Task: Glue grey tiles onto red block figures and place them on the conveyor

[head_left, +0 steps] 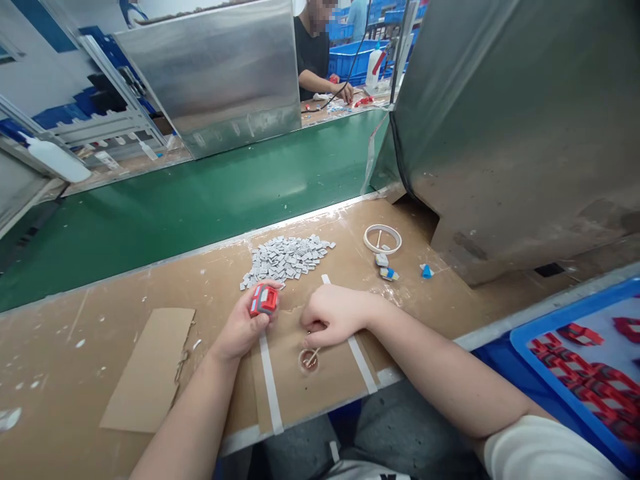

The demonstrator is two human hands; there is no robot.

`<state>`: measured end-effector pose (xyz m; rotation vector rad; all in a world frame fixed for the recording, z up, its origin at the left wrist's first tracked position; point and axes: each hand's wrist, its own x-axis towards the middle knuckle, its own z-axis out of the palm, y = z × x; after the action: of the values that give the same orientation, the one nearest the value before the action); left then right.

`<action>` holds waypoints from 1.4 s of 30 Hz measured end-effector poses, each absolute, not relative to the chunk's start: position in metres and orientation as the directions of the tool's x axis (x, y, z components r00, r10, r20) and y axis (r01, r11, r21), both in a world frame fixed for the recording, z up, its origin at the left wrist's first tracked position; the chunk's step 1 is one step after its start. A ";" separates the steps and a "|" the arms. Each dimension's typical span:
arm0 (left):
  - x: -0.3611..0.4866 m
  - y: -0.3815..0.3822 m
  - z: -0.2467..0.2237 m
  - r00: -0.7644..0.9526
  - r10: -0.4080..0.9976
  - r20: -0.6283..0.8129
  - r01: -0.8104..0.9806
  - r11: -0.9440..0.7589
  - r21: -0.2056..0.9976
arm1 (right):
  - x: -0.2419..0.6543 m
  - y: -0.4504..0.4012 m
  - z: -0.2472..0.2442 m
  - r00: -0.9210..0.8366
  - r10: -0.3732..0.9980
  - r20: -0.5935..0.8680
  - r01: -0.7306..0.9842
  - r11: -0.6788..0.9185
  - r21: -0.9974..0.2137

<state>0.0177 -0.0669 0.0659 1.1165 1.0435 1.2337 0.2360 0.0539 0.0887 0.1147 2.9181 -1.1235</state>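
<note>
My left hand (239, 335) is closed around a small red toy car part (264, 300) with grey and pale areas, held above the cardboard. To its right, my right hand (334, 315) pinches a thin light stick (313, 357). The stick's lower end is in a small round dish (301, 366) of reddish-brown content. The dish sits on a cardboard sheet (290, 397) with white tape strips along both sides. Just beyond my left hand lies a pile of small grey rectangular pieces (287, 259).
A tape roll (383, 230) and a blue-tipped piece (427, 271) lie at the back right. Red toy parts fill a blue tray (520, 347) at right. Loose cardboard (147, 373) lies left. Beyond the green belt (225, 183), a person works between metal panels (215, 73).
</note>
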 end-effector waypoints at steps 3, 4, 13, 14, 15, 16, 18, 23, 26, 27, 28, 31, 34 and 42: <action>0.016 -0.065 0.066 -0.032 0.996 0.085 0.035 -0.083 0.996 | 0.235 0.051 0.089 -1.000 0.004 -0.010 0.010 0.717 -0.697; 0.017 -0.065 0.066 -0.063 0.990 0.124 0.110 -0.116 0.987 | 0.235 0.050 0.088 -1.000 0.015 0.019 -0.002 0.715 -0.699; 0.030 -0.067 0.065 0.014 0.865 0.501 0.685 -0.373 0.626 | 0.225 0.043 0.073 -0.816 0.370 0.444 0.047 0.807 -0.588; 0.030 -0.067 0.064 0.043 0.846 0.531 0.713 -0.399 0.576 | 0.225 0.042 0.072 -0.817 0.361 0.450 0.050 0.821 -0.568; 0.030 -0.067 0.063 0.070 0.830 0.554 0.733 -0.419 0.536 | 0.225 0.041 0.071 -0.819 0.357 0.449 0.058 0.830 -0.554; 0.030 -0.067 0.062 0.091 0.818 0.568 0.747 -0.433 0.504 | 0.224 0.040 0.070 -0.822 0.357 0.443 0.068 0.835 -0.546; 0.030 -0.067 0.062 0.110 0.806 0.581 0.769 -0.440 0.463 | 0.224 0.039 0.069 -0.827 0.360 0.432 0.089 0.843 -0.531; 0.032 -0.069 0.067 0.123 0.787 0.604 0.792 -0.444 0.418 | 0.223 0.040 0.067 -0.818 0.289 0.498 0.063 0.905 -0.422; 0.033 -0.071 0.068 0.120 0.793 0.597 0.791 -0.440 0.425 | 0.222 0.041 0.066 -0.812 0.229 0.536 0.017 0.929 -0.370; 0.033 -0.071 0.068 0.117 0.797 0.593 0.792 -0.435 0.428 | 0.222 0.042 0.066 -0.815 0.217 0.537 0.008 0.931 -0.364; 0.033 -0.072 0.068 0.115 0.801 0.588 0.795 -0.429 0.429 | 0.222 0.042 0.066 -0.818 0.209 0.535 0.003 0.933 -0.360; 0.033 -0.074 0.068 0.123 0.806 0.580 0.809 -0.420 0.411 | 0.222 0.041 0.066 -0.824 0.211 0.527 0.011 0.934 -0.357; 0.036 -0.074 0.070 0.131 0.798 0.588 0.814 -0.425 0.396 | 0.222 0.040 0.067 -0.818 0.219 0.532 0.004 0.927 -0.376; 0.040 -0.078 0.074 0.114 0.792 0.600 0.825 -0.412 0.387 | 0.221 0.040 0.066 -0.804 0.194 0.561 -0.034 0.928 -0.370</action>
<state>0.0404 -0.0777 0.0737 2.3766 1.7254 1.2311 0.2212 0.0402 0.0664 0.1699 3.6960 -0.7308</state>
